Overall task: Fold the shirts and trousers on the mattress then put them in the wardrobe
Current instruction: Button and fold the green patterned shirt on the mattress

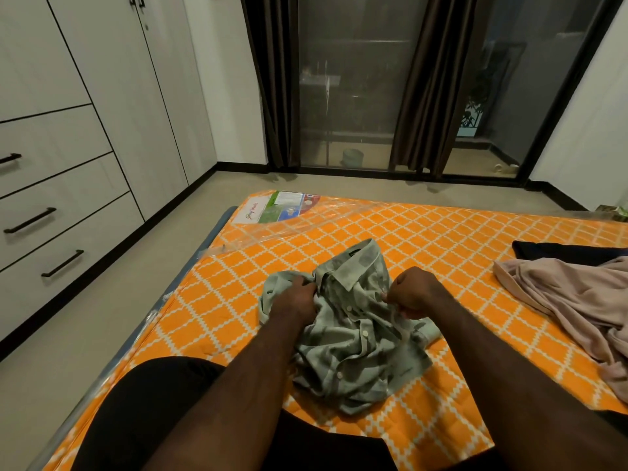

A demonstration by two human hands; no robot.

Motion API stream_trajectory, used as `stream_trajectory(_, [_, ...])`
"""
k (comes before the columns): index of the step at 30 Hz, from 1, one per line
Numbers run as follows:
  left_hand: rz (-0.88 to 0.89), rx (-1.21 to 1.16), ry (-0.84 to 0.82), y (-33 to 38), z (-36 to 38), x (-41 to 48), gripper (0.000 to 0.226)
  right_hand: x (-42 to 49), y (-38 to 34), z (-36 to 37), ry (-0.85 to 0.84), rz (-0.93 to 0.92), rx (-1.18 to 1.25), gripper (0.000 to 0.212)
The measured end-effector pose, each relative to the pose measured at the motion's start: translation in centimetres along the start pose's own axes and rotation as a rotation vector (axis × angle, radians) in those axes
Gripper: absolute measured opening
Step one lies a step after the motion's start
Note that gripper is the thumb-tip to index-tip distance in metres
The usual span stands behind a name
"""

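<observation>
A: Why is the white panelled wardrobe with dark bar handles [68,164], far left of the shirt, shut?

B: Nothing is folded yet, I'd guess. The crumpled pale green button-up shirt [353,331] lies mid-way across the orange diamond-patterned mattress [441,239].

A: And the hands?

B: The left hand [299,297] clutches cloth beside the collar; the right hand [413,294] is clenched, pinching the other shoulder, probably to spread it flat. Right of the shirt waits a heaped beige garment [571,300].
</observation>
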State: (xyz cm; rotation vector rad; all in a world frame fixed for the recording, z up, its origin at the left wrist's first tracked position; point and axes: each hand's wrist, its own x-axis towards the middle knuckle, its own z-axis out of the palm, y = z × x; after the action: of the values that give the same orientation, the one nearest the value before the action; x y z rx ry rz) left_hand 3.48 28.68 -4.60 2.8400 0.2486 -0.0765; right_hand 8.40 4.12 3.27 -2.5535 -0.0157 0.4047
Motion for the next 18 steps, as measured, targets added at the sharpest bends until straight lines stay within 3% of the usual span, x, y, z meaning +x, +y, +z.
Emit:
stream_trajectory(3, [-0.004, -0.108, 0.052, 0.0, 0.2, -0.2, 0.038, 0.3, -0.2, 0.5, 0.045, -0.037, -0.062, 0.024])
stream_trajectory(8, [0.002, -0.395, 0.285, 0.3, 0.5, -0.7, 0.007, 0.4, 0.0, 0.4, 0.263, -0.087, -0.138, 0.015])
stream_trajectory(18, [-0.239, -0.644, 0.619, 1.0, -2.2, 0.2, 0.009, 1.2, -0.3, -0.3, 0.577, -0.169, 0.492, 0.011])
